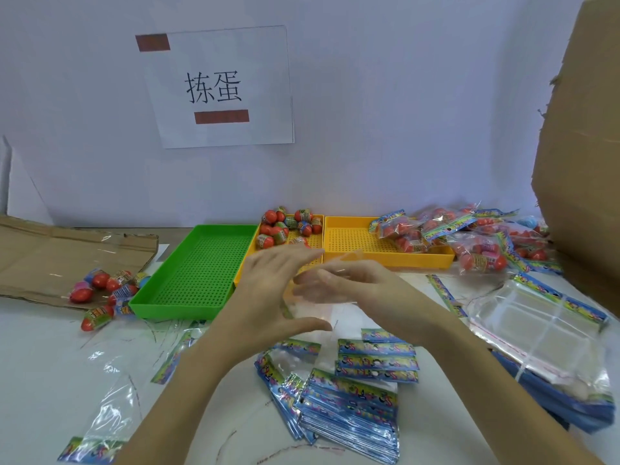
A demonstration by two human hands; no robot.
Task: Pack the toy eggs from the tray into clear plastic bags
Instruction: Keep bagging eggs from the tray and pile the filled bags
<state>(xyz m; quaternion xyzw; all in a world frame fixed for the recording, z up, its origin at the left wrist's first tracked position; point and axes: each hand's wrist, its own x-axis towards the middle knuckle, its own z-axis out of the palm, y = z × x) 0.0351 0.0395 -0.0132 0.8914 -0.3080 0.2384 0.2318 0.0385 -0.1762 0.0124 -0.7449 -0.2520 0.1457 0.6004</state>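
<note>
Toy eggs [288, 226], red with printed wrappers, lie heaped at the far end of the middle yellow tray [315, 241]. In front of that tray my two hands meet around a clear plastic bag [322, 297]. My left hand [268, 290] is spread wide, its fingers straight above the bag and its thumb below it. My right hand [355, 283] holds the bag from the right, and its fingers show blurred through the film. No egg is in either hand.
An empty green tray [198, 270] sits left of the yellow one. A second yellow tray [385, 256] and the table at right hold filled bags [479, 250]. Loose eggs [100, 290] lie on cardboard at left. Stacked empty bags [352, 407] and a clear sleeve pack [543, 330] lie near me.
</note>
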